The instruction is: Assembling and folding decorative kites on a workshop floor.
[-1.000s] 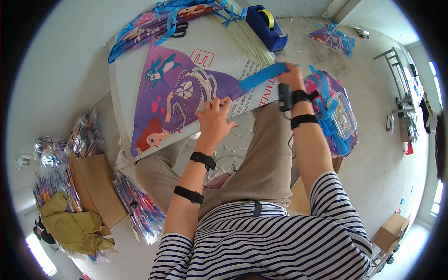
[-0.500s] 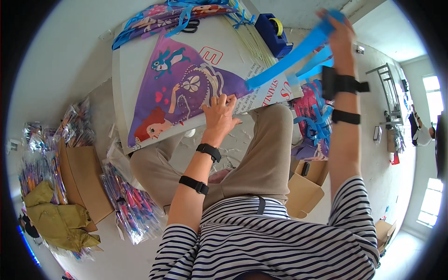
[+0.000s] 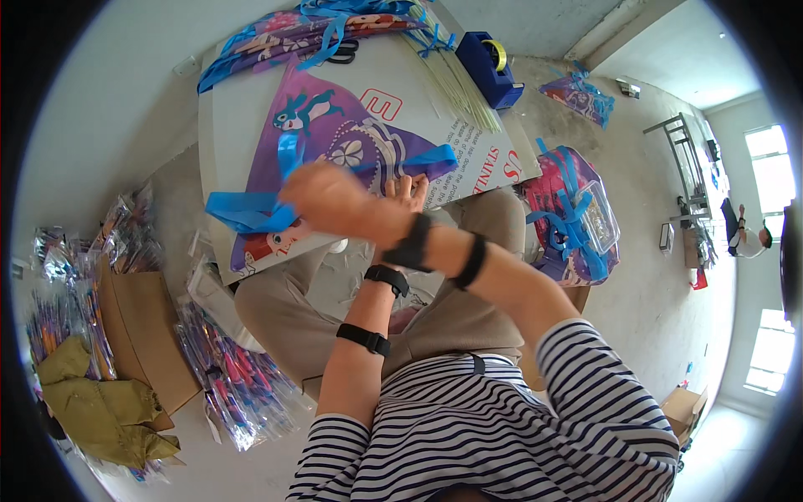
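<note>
A purple triangular kite (image 3: 280, 180) with a mermaid print lies folded flat on a white printed board (image 3: 493, 171) across my knees. My left hand (image 3: 407, 192) rests with fingers out on the kite's right corner; my right forearm hides part of it. My right hand (image 3: 322, 199), blurred, is closed on a blue ribbon (image 3: 251, 211) above the kite's left part. The ribbon runs across the kite to its right corner, and loops of it hang left of and above the hand.
At the board's far edge are folded kites (image 3: 293, 38), black scissors (image 3: 343, 52), pale thin rods (image 3: 456, 88) and a blue tape dispenser (image 3: 493, 71). Bagged kites (image 3: 230, 368) and a cardboard box (image 3: 146, 330) sit left; a bagged pink bundle (image 3: 577, 217) lies right. A person (image 3: 747, 234) is far right.
My right hand has swung from the upper right across to the left with the blue ribbon, laying it back over the kite. My left hand stays on the kite's right corner.
</note>
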`<state>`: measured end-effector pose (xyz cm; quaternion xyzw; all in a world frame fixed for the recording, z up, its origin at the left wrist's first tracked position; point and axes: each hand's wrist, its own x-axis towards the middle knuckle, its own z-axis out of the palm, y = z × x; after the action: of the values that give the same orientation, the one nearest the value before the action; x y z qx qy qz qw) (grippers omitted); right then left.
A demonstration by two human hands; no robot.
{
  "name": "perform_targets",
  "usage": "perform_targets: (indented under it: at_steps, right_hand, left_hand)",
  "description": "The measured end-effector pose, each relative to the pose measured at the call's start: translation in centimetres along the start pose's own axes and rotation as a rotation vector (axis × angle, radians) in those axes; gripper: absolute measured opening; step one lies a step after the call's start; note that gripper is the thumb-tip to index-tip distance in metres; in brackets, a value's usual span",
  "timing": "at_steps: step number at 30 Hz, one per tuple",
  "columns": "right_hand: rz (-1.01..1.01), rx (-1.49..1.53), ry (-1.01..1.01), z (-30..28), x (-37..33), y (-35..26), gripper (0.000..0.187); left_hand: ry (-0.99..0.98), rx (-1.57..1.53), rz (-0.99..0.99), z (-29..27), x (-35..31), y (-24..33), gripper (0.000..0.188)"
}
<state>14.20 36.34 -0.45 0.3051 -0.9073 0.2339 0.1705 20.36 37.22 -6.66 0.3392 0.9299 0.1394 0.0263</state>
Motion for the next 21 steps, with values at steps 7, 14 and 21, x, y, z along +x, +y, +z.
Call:
perform_targets:
  at_steps: [7, 14, 21]
  right_hand:
    - [1.148, -0.223, 0.324, -10.5, -18.0, 12.1, 0.034]
    - [1.038, -0.061, 0.424, -5.6, -20.5, 13.2, 0.033]
    - [0.898, -0.108, 0.421, -4.3, -19.1, 13.4, 0.021]
  left_hand:
    - [0.081, 0.032, 0.008, 0.3, 0.0, 0.2, 0.088]
    - [0.028, 0.102, 0.029, -0.3, 0.1, 0.4, 0.092]
    - [0.019, 0.053, 0.026, -0.7, 0.0, 0.6, 0.091]
